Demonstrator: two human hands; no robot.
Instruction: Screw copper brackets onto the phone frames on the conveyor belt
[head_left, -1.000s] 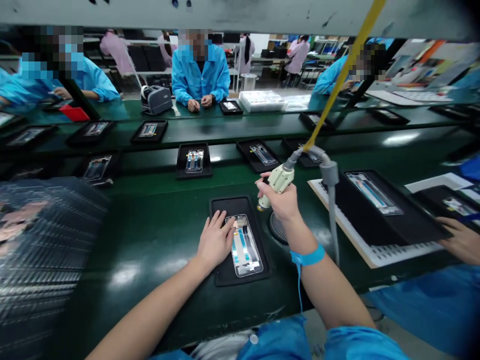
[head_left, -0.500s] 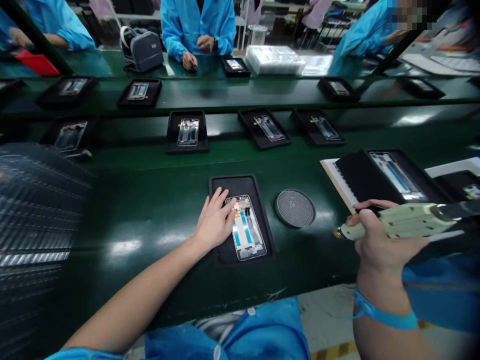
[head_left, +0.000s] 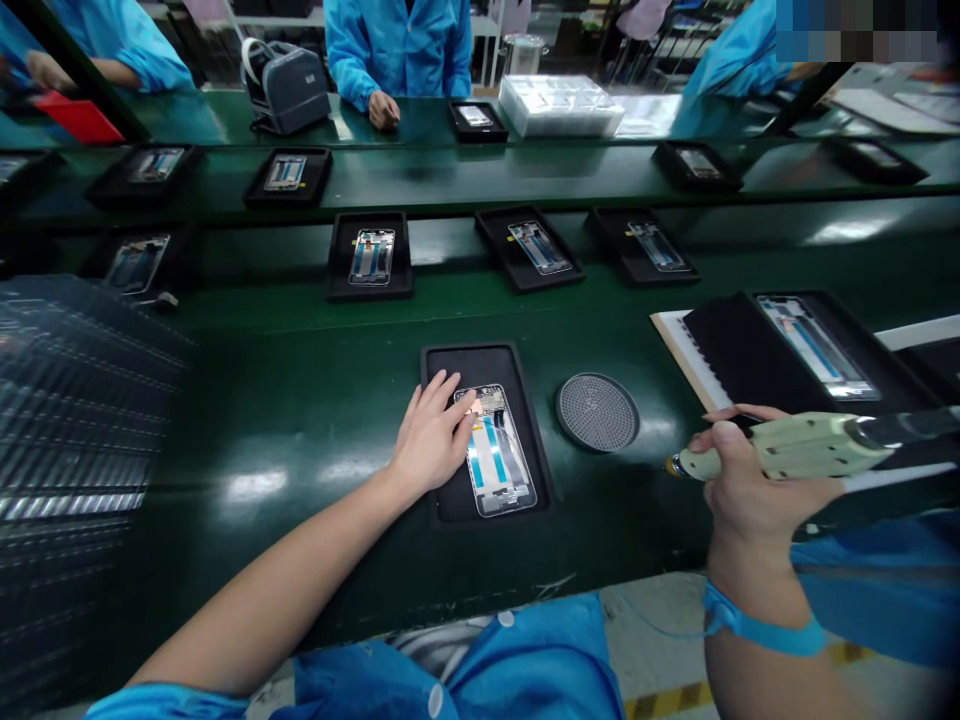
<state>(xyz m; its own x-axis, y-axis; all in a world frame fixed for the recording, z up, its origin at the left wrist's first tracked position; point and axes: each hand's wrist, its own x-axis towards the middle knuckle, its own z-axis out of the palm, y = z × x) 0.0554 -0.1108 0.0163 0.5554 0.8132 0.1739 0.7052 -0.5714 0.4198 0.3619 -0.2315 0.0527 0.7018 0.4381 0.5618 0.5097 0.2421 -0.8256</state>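
My left hand (head_left: 435,432) lies flat with its fingers stretched out over the upper left part of an opened phone (head_left: 501,465). Blue strips and a circuit board show inside the phone. It sits in a black tray (head_left: 480,362) on the green bench. My right hand (head_left: 754,490) is wrapped round a pale green electric screwdriver (head_left: 817,447), whose tip points left. A blue wrist strap (head_left: 772,628) circles my right wrist. Between the tray and the screwdriver lies a round grey perforated dish (head_left: 598,412); any screws in it are too small to make out.
Several black trays with opened phones, such as one tray (head_left: 336,282), stand along the back. At right, another phone (head_left: 817,348) lies in a tray beside a notebook (head_left: 679,350). Clear plastic trays (head_left: 75,420) are stacked at left. A person's hand (head_left: 384,110) rests across the bench.
The view has shifted slightly. My left hand stays on the phone and my right hand keeps hold of the screwdriver. Across the bench, one of the person's hands has gone from sight.
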